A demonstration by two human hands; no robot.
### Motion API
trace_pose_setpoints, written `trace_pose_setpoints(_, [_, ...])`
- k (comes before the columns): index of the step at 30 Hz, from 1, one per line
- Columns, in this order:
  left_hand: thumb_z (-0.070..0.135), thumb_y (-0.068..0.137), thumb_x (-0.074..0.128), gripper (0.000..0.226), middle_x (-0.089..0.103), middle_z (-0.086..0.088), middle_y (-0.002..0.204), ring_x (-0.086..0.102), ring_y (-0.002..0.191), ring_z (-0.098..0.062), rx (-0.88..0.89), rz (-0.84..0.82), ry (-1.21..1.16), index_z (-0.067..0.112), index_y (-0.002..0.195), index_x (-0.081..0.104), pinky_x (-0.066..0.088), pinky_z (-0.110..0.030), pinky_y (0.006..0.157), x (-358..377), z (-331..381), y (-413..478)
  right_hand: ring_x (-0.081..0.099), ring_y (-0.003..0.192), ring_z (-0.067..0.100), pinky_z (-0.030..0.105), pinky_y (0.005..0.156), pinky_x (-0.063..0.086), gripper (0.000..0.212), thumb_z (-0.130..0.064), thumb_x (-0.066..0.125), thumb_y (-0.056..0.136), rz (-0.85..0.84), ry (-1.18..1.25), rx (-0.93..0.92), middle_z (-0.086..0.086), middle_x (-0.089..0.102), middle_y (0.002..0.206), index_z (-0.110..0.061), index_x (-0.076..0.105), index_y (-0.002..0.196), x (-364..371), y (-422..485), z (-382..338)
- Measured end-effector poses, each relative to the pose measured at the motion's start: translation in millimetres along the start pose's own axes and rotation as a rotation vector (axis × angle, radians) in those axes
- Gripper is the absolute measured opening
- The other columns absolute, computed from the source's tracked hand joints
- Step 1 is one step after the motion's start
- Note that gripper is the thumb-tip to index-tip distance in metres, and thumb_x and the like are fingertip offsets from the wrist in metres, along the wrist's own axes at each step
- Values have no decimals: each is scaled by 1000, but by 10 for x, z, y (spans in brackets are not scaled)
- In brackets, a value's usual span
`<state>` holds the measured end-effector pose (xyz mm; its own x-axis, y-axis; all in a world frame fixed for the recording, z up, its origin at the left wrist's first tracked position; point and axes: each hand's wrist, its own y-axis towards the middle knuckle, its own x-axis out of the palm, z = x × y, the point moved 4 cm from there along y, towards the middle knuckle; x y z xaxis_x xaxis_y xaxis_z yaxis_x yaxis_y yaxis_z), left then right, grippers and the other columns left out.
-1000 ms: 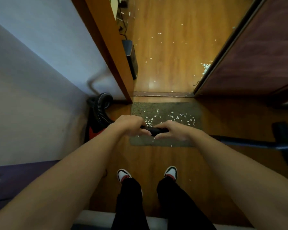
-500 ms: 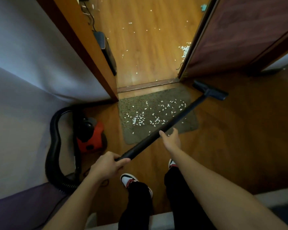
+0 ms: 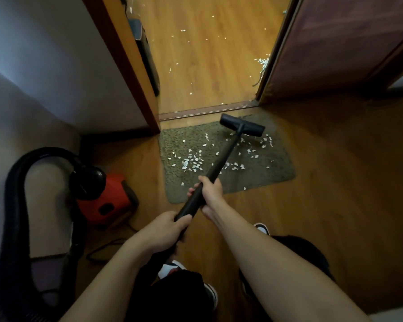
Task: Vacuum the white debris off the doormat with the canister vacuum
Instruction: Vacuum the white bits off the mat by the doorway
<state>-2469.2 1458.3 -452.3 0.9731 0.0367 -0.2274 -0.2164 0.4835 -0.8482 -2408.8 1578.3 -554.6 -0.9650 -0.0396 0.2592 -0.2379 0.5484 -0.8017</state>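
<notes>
Head view: my left hand [image 3: 165, 226] clamps the wand [image 3: 223, 156] near its end, and my right hand [image 3: 211, 194] grips it further up. To the left, the canister [image 3: 102, 203] sits on the wooden floor [image 3: 335, 205]. White scraps [image 3: 192, 162] litter the doormat [image 3: 277, 169]; the nozzle [image 3: 242, 125] seems to rest at its far edge, by the doorway [image 3: 207, 110].

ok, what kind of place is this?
Probably a home hallway at a room doorway. A doormat lies before the threshold, a door stands at the right, and a vacuum sits on the wood floor.
</notes>
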Motion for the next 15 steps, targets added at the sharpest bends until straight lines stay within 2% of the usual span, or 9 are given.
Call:
trace_pose_setpoints(3, [36,106,44,34,51,-8,72,47,44,-14,41,62,-41,7,90,51,41,-22,40,230,-392,-30,58,52,22,30,43,52,19,-6,52,101,-62,-94,-31,11,50,75,-7,42,118,-77,57,368])
trace_pose_setpoints(6, [36,106,44,36,47,-8,66,44,39,-13,50,102,-155,7,86,50,39,-19,38,357,-728,-150,60,49,23,31,44,52,24,-6,51,101,-132,-174,-54,12,50,74,-4,44,124,-47,40,654])
trace_pose_setpoints(8, [35,106,44,33,48,-9,67,44,38,-13,58,124,-197,6,90,50,39,-19,37,406,-877,-223,61,50,23,32,44,52,25,-7,51,101,-164,-217,-46,12,52,74,-2,46,125,-32,-27,784])
trace_pose_setpoints(12, [33,107,42,27,49,-9,76,45,42,-11,74,154,-253,8,116,49,40,-20,37,463,-1035,-318,62,56,24,31,46,54,29,-8,52,101,-198,-247,5,12,53,77,0,47,128,-13,-125,969])
trace_pose_setpoints(15, [29,107,40,22,49,-8,75,45,39,-9,105,177,-256,14,122,47,39,-18,36,438,-1061,-254,63,59,24,29,46,54,29,-8,53,100,-200,-245,8,12,54,78,0,48,127,46,-22,1048])
